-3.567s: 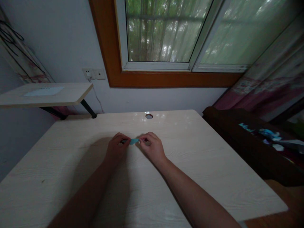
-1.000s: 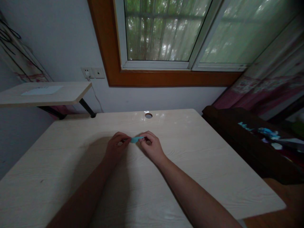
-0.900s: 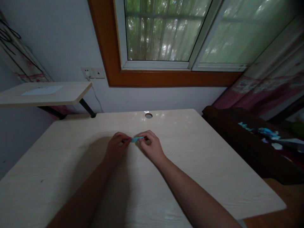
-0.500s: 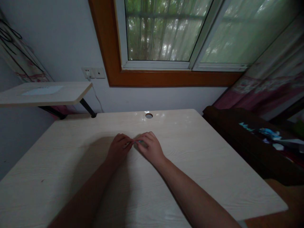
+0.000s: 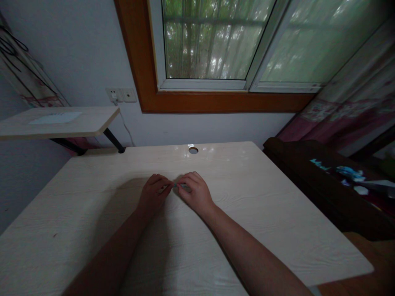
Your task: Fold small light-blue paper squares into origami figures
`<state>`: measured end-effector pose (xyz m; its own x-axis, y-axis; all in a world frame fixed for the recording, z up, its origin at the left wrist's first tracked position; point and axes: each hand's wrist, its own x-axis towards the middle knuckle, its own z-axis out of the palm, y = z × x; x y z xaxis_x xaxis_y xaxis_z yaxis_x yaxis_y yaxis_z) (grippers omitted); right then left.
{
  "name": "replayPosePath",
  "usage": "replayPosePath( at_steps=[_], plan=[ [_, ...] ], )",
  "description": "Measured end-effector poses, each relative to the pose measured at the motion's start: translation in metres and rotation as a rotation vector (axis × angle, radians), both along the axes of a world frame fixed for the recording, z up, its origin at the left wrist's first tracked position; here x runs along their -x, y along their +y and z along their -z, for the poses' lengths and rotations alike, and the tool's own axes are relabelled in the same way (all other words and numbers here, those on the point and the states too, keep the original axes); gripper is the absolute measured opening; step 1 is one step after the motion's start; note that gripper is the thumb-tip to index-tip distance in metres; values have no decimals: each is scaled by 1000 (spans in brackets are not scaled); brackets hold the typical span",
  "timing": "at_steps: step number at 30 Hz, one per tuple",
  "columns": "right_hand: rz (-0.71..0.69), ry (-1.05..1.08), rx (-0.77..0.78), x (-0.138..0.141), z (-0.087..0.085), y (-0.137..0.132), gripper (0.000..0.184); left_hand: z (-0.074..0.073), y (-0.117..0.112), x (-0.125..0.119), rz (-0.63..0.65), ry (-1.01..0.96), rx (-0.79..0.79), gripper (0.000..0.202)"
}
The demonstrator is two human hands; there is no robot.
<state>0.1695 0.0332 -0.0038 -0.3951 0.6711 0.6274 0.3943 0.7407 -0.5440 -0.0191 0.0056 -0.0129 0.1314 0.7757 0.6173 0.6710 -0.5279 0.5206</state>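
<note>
Both of my hands rest together on the middle of a pale wooden desk [image 5: 92, 213]. My left hand [image 5: 154, 193] and my right hand [image 5: 196, 192] meet fingertip to fingertip, each with its fingers curled into a pinch. Between the fingertips only a sliver of a small blue piece of paper [image 5: 178, 186] shows; the rest is hidden under the fingers. Both hands press it down close to the desk top.
A round cable hole [image 5: 193, 150] sits at the desk's far edge. A raised side shelf [image 5: 58, 121] with a sheet on it stands at the left. A dark wooden bed frame [image 5: 324, 185] runs along the right. A window and wall sockets [image 5: 121, 95] are behind.
The blue paper showed plainly between the hands a second ago. Now the fingertips have closed together over it and only a sliver shows. The arms have barely shifted.
</note>
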Motion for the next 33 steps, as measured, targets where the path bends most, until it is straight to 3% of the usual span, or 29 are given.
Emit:
replayPosePath(
  at_steps=[11,18,28,33],
  plan=[
    [144,103,68,-6,4,9,6,-4,1,7,-97,-177,49,7],
    [278,256,203,-14,7,19,7,-1,5,15,-173,-314,125,11],
    [-34,336,389,-2,9,12,20,-2,6,11,-90,-315,131,11],
    [-68,269,380,-3,9,10,15,-3,5,9,2,-255,129,12]
  ],
)
